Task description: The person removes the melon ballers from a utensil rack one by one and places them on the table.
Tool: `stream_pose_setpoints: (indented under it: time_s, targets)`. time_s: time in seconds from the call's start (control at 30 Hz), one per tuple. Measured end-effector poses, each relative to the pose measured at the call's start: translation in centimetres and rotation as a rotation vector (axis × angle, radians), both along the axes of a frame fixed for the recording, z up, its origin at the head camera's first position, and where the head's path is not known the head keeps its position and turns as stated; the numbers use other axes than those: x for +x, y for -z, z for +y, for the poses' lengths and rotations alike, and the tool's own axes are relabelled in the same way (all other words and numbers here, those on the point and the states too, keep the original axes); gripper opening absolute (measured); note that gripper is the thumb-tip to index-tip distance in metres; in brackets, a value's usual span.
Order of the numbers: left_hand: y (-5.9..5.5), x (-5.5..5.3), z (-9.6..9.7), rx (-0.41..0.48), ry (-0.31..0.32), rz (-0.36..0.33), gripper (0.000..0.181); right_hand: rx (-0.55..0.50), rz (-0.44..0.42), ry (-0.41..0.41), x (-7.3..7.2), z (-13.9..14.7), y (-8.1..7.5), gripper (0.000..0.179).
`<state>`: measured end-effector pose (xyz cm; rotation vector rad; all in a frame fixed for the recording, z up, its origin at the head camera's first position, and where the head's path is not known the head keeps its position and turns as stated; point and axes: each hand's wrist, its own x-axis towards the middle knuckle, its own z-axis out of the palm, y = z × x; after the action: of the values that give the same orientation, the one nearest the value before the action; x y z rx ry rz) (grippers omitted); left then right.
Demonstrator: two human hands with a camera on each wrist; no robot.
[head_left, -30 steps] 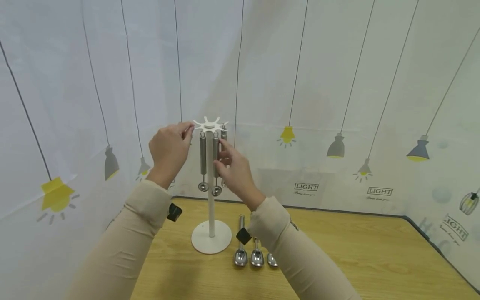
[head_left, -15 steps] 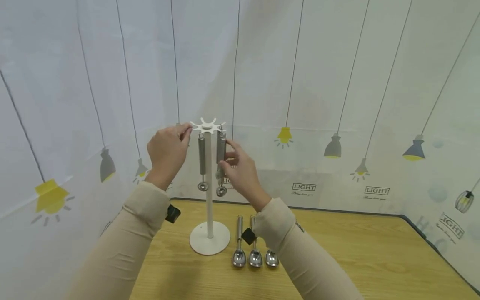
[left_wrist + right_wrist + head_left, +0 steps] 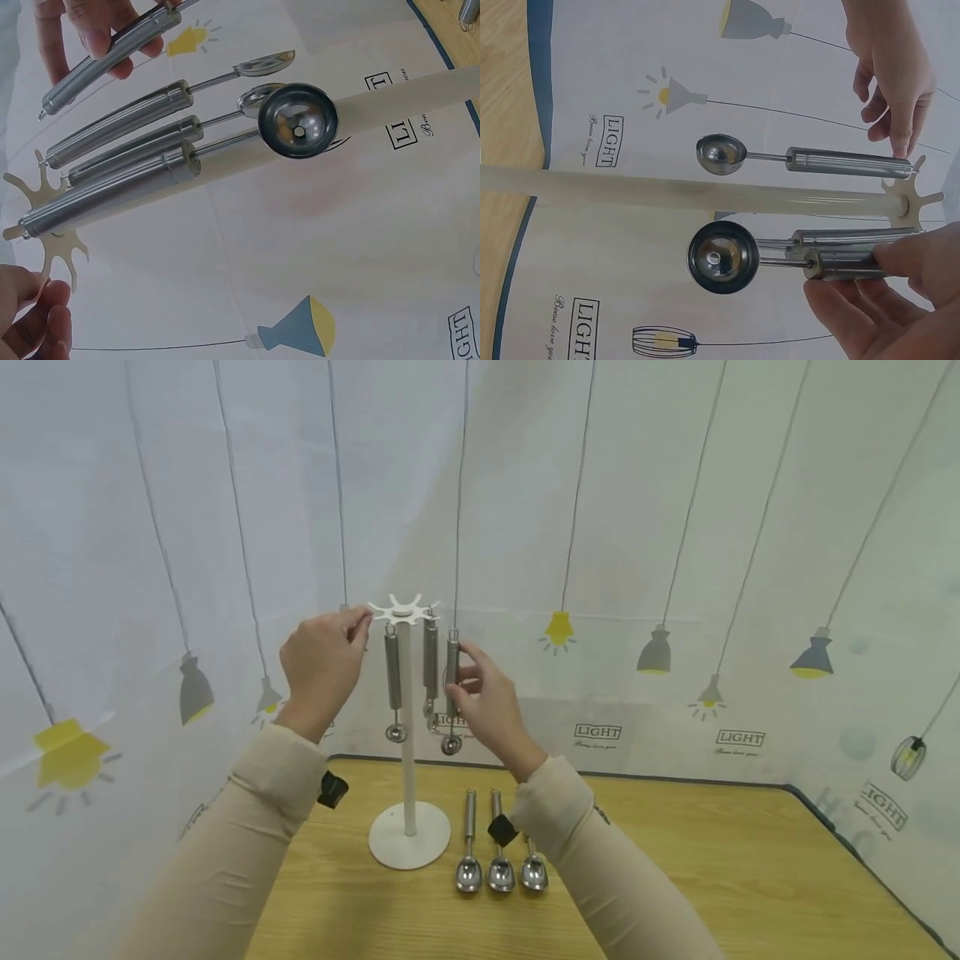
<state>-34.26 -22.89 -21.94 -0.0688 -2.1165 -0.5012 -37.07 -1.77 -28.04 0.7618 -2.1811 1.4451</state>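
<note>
Head view: shows a scoop (image 3: 452, 662) just left of the right hand (image 3: 491, 700), pinched between thumb and fingertips, now apart from the rack (image 3: 408, 760) instead of overlapping a hanging scoop (image 3: 431, 660); shows the left hand (image 3: 321, 662) pinching the rack's top.

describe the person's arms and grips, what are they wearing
Beige sleeves end in broad cuffs near the wrists. A small black block-like piece shows at each cuff. The left grip and right grip are bare hands, ungloved.
</note>
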Motion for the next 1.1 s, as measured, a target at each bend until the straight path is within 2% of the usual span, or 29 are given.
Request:
stream_pose_setpoints:
  time_s: [0.3, 0.6, 1.1]
  targets:
    - [0.1, -0.1, 0.4, -0.005, 0.023, 0.006, 0.023, 0.012, -0.027, 0.027, -0.3, 1.6, 0.6, 0.066]
    - [0.2, 0.2, 0.5, 0.001, 0.011, 0.011, 0.024, -0.012, -0.095, 0.031, -0.7, 2.5, 1.9, 0.066]
    - [0.3, 0.5, 0.5, 0.009, -0.008, 0.028, 0.023, 0.036, -0.170, 0.084, -1.1, 5.1, 3.6, 0.065]
